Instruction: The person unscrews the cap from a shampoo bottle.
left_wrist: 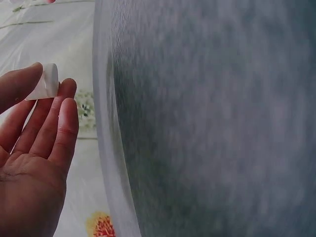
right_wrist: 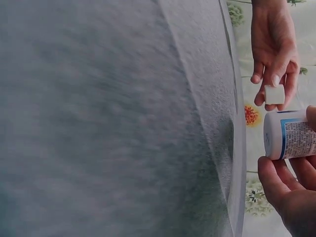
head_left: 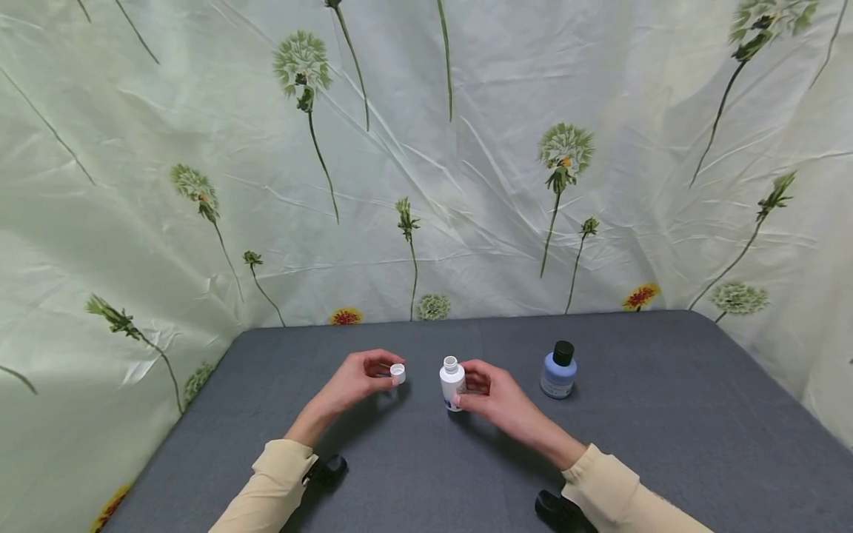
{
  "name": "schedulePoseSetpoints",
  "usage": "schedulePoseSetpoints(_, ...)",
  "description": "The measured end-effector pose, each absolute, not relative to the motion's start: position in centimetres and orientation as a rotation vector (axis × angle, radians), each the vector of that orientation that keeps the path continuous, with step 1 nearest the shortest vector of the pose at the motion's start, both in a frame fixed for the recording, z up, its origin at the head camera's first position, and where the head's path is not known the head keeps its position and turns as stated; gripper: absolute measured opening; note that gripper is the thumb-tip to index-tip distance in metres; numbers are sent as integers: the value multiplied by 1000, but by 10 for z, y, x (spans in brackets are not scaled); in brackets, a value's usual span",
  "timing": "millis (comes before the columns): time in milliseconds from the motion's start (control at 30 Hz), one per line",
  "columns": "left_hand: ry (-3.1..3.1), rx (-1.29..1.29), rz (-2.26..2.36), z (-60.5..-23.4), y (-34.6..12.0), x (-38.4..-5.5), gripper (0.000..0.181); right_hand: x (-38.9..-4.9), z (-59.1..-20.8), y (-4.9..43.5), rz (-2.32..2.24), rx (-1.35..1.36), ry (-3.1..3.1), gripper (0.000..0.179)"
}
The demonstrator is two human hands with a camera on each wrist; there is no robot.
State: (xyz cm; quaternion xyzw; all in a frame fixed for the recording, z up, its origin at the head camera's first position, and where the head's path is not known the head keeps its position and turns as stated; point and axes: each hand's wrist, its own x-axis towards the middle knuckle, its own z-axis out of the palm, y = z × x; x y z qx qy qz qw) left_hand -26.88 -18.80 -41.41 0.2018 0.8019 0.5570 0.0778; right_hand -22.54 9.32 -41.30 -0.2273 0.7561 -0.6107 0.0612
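Note:
Between thumb and fingertips, my left hand [head_left: 365, 377] pinches a small white cap [head_left: 397, 373] above the table. The same cap [left_wrist: 48, 83] shows at the thumb tip in the left wrist view. My right hand [head_left: 496, 396] grips a white bottle [head_left: 452, 385] by its side, thumb in front. Its mouth is uncovered and points up, and its base looks lifted off the table. Printed label text on the bottle [right_wrist: 296, 134] faces the right wrist camera. The cap and the bottle are a short gap apart.
A blue bottle with a black lid [head_left: 558, 370] stands on the dark grey table [head_left: 426, 474], right of my right hand. Behind the table hangs a pale curtain [head_left: 466, 185] printed with flowers. Black straps or devices sit at both sleeve cuffs.

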Motion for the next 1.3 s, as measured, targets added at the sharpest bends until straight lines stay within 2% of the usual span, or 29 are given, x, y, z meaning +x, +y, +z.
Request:
schedulePoseSetpoints(233,2383,504,1703,-412,-199,-274,39,-236,-411,83,-1843,-654,2265,46)
schedulePoseSetpoints(900,2459,502,1661,-414,-201,-287,30,-267,-415,49,-1866,-536,2316,43)
schedulePoseSetpoints(1133,2518,578,1602,-413,-207,-290,24,-275,-415,41,-1905,-526,2267,45)
schedulePoseSetpoints(1300,2590,493,1471,-411,-208,-294,26,-280,-416,37,-1914,-499,2276,44)
